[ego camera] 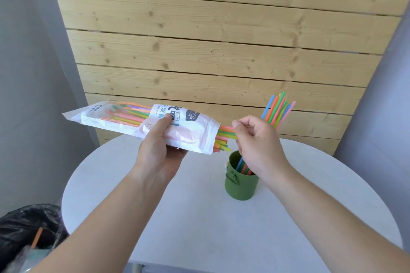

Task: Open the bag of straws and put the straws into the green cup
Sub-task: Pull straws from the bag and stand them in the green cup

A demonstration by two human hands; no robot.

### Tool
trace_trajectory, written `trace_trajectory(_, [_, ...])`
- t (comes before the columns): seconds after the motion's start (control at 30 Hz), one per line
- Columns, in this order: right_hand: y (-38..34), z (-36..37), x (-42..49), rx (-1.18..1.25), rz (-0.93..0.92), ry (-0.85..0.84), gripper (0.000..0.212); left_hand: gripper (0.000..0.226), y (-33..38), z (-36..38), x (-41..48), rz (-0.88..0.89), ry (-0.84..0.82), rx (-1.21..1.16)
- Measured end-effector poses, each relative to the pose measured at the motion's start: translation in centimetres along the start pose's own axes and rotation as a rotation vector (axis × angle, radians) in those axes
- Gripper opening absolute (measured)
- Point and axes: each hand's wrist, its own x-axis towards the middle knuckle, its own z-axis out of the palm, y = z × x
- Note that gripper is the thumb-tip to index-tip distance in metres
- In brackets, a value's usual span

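Head view: my left hand point(158, 139) grips the bag point(142, 124) above the table point(177, 206).
My right hand point(255, 139) pinches straws point(224, 133) at its open mouth, over the cup point(240, 186).

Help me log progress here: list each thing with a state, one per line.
bag of straws: open at right end, held level, straws poking out
left hand: gripping the bag
right hand: fingers pinching protruding straws
green cup: upright on table, partly filled with straws
bin: open

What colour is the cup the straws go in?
The cup is dark green, seen best in the head view, standing on the white table.
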Motion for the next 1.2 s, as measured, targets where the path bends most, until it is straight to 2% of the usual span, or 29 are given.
trace_trajectory(0.1, [0.0, -0.3, 0.2, 0.091, 0.016, 0.078, 0.027, 0.033, 0.2, -0.2, 0.3, -0.002, 0.016, -0.025])
trace_trajectory(0.17, [-0.1, -0.4, 0.1, 0.195, 0.091, 0.046, 0.029, 0.026, 0.1, -0.2, 0.3, -0.008, 0.015, -0.033])
trace_trajectory(0.27, [0.0, -0.1, -0.2, 0.173, 0.124, -0.035, 0.023, 0.028, -0.3, -0.1, 0.2, -0.018, 0.011, -0.034])
trace_trajectory(0.37, [0.1, -0.1, 0.0, 0.157, 0.097, -0.003, 0.014, 0.027, -0.2, -0.2, 0.3, -0.013, 0.013, -0.035])
trace_trajectory(0.5, [-0.4, -1.0, 0.2, 0.279, 0.160, 0.050, 0.016, 0.018, 0.2, -0.5, 0.6, 0.002, 0.025, -0.044])
trace_trajectory(0.6, [-0.6, -1.1, -0.3, 0.338, 0.192, -0.009, 0.018, 0.016, 0.1, -0.4, 0.6, -0.003, 0.033, -0.053])
trace_trajectory(0.7, [-0.7, -0.9, -0.5, 0.294, 0.173, -0.041, 0.014, 0.015, -0.1, -0.3, 0.5, -0.017, 0.034, -0.049])
trace_trajectory(0.9, [-0.8, -1.6, 0.1, 0.285, 0.117, 0.019, 0.013, 0.009, 0.2, -0.4, 0.5, -0.024, 0.070, -0.064])
trace_trajectory(1.2, [-0.9, -3.2, 0.6, 0.296, 0.075, 0.023, 0.014, 0.008, 1.1, -0.8, 1.0, -0.013, 0.137, -0.095])
